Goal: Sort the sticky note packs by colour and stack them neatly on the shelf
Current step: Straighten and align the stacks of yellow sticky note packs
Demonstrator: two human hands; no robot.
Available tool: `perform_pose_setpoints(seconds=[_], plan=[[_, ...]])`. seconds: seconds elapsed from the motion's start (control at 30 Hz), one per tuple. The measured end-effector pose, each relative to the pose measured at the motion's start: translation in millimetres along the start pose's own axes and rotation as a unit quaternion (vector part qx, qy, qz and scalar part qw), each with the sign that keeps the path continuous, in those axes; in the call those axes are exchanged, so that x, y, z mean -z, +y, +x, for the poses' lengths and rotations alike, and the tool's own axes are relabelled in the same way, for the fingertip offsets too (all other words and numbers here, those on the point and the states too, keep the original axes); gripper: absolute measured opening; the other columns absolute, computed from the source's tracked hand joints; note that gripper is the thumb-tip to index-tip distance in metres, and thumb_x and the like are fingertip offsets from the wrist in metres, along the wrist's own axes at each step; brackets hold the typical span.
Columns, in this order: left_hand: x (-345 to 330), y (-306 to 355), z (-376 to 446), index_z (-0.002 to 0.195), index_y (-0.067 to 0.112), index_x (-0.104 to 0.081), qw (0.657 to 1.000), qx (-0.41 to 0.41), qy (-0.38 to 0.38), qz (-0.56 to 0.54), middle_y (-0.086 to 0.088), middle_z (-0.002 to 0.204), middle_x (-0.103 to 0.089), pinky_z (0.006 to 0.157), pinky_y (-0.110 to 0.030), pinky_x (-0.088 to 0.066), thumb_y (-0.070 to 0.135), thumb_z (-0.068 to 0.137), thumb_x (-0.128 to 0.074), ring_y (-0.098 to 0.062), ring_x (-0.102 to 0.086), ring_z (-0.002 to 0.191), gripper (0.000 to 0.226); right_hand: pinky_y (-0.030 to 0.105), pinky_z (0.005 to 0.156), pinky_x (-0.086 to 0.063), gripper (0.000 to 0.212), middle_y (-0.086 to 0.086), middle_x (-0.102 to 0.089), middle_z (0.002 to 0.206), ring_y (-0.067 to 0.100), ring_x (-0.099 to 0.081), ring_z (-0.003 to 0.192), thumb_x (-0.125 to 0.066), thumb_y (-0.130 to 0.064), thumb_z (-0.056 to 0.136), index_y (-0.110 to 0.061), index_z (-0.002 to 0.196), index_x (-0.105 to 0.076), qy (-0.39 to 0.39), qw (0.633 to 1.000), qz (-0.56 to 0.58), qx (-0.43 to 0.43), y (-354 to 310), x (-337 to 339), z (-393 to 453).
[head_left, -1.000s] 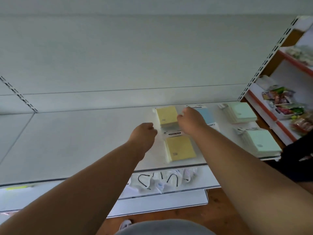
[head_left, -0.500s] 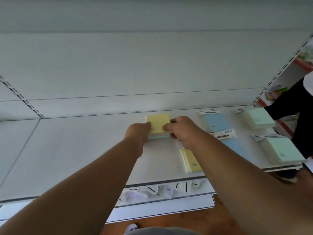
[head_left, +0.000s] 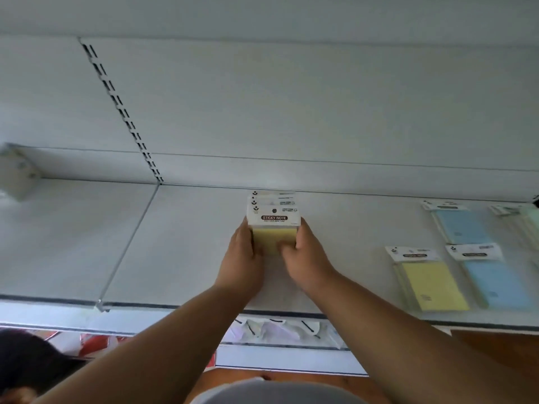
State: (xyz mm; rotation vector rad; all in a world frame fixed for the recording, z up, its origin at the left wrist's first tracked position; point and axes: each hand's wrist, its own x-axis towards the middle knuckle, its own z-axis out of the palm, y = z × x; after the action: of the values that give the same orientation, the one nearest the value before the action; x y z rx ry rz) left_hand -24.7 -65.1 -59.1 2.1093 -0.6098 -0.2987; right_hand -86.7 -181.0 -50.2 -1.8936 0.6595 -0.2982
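Centre frame, both hands clamp a stack of yellow sticky note packs (head_left: 274,228) on the white shelf (head_left: 189,243): left hand (head_left: 242,252) grips its left side, right hand (head_left: 300,252) its right. Light, blocky, likely slick in film wrap, so squeezing the pad edges beats the floppy header cards. More yellow packs (head_left: 431,284) and blue packs (head_left: 495,284) lie lower right.

Yellow held packs (head_left: 272,240) (white header cards), a yellow pack (head_left: 431,285) and blue packs (head_left: 495,282) on the white shelf (head_left: 180,243).
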Motion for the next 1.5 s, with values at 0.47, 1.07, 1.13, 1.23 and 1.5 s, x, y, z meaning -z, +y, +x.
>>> perform_pose_setpoints(seconds=[0.47,1.07,1.13,1.23,1.5], plan=[[10,-10,-8,0.143,0.017,-0.035,0.998,-0.038,-0.032,0.038,0.001,0.132,-0.053,0.084,-0.019,-0.034,0.001,0.090,-0.044,-0.019,-0.052,0.116,0.056,0.014,0.094,-0.032,0.068,-0.011,-0.050,0.126,0.005,-0.048,0.114,-0.044,0.007,0.085,-0.021,0.146,-0.031,0.010,0.999,-0.035,0.009,2,-12,-11],[40,2,12,0.067,0.013,-0.048,0.990,0.120,0.006,0.079,-0.010,0.079,-0.052,0.051,-0.028,-0.028,0.021,0.098,-0.039,-0.021,-0.045,0.063,0.034,0.032,0.074,-0.046,0.028,0.006,-0.069,0.099,0.026,-0.063,0.090,-0.048,-0.031,0.098,-0.012,0.110,-0.064,-0.029,0.990,-0.139,0.024,-14,-10,9],[53,-3,22,0.071,0.008,-0.053,0.987,0.143,-0.013,0.078,-0.011,0.075,-0.052,0.053,-0.029,-0.030,0.021,0.097,-0.040,-0.024,-0.045,0.064,0.032,0.030,0.066,-0.042,0.029,0.007,-0.067,0.088,0.027,-0.061,0.082,-0.048,-0.031,0.098,-0.009,0.097,-0.066,-0.038,0.986,-0.163,-0.002,-25,-20,19],[74,-9,43,0.076,0.007,-0.055,0.985,0.159,-0.030,0.065,-0.005,0.069,-0.048,0.053,-0.029,-0.030,0.020,0.095,-0.040,-0.023,-0.043,0.063,0.028,0.029,0.062,-0.037,0.031,0.006,-0.055,0.073,0.027,-0.054,0.071,-0.048,-0.031,0.097,-0.009,0.081,-0.062,-0.037,0.985,-0.160,-0.045,-41,-38,34],[95,-27,87,0.110,-0.001,-0.062,0.979,0.161,-0.106,0.071,-0.019,0.114,-0.064,0.090,-0.040,-0.049,0.015,0.097,-0.040,-0.036,-0.059,0.109,0.030,0.030,0.068,-0.040,0.032,0.011,-0.060,0.088,0.030,-0.058,0.083,-0.049,-0.030,0.096,-0.005,0.099,-0.067,0.004,0.977,-0.177,-0.117,-51,-74,70]])
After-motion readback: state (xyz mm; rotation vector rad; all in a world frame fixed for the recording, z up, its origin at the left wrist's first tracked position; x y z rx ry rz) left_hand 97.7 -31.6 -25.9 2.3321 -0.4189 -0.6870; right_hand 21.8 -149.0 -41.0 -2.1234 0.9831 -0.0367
